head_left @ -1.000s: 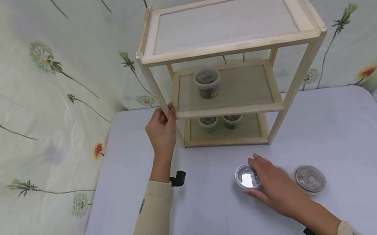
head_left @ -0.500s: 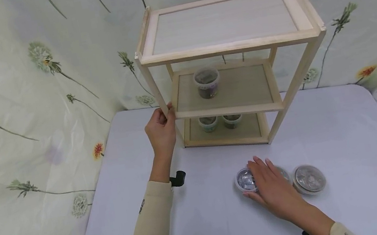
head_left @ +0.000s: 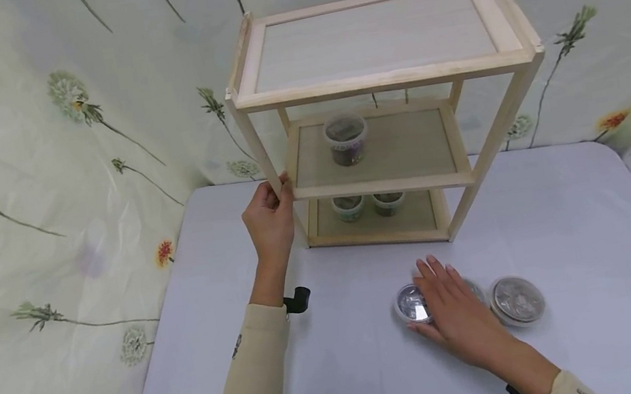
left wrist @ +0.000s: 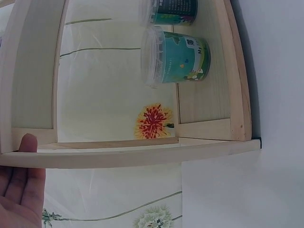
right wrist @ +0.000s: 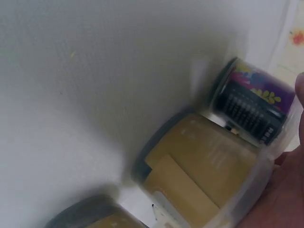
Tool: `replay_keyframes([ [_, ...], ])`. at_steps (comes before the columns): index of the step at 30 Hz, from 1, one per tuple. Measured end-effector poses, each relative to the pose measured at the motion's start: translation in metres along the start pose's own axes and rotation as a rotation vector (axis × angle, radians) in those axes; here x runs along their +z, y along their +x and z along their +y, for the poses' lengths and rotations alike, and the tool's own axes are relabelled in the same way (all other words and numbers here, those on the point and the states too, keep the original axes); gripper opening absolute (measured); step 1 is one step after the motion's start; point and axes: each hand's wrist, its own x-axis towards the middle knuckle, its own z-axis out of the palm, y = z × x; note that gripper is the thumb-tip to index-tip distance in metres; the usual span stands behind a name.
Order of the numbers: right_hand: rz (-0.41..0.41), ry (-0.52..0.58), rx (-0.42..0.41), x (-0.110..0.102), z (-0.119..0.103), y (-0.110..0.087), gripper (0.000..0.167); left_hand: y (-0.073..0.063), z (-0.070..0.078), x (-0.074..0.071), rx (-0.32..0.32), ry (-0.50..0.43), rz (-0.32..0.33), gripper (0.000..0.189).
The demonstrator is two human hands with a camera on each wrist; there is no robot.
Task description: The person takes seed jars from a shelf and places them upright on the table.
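Note:
My left hand (head_left: 270,221) grips the left front post (left wrist: 118,159) of a small wooden shelf rack (head_left: 365,82), beside its middle shelf. On the table my right hand (head_left: 461,318) rests over small lidded tubs, its fingers stretched out and the thumb beside the left tub (head_left: 412,306). The hand partly covers the middle tub (head_left: 477,290), and a right tub (head_left: 519,300) stands close by. In the right wrist view, one tub has a purple flowered label (right wrist: 251,99) and the nearer one a tan label (right wrist: 199,166).
A tub (head_left: 347,140) stands on the middle shelf. Two more, a teal one (left wrist: 183,57) and a dark-labelled one (left wrist: 173,12), stand on the bottom shelf. The white table (head_left: 347,357) meets a flower-printed backdrop (head_left: 48,232) behind and at the sides.
My right hand has shifted slightly right from the left tub, its fingers straightening over the middle one. That tub has tilted or settled slightly. The left hand stays on the post.

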Motion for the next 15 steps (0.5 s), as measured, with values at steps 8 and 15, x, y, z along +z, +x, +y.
replay_keyframes([
  [8,-0.054,0.005,0.019,-0.011,-0.002,0.006,0.082,0.002,0.000,0.000,-0.007,-0.010,0.005,0.013],
  [15,-0.082,0.021,0.049,-0.015,-0.004,0.008,0.082,0.001,0.000,0.002,-0.011,-0.017,0.007,0.014],
])
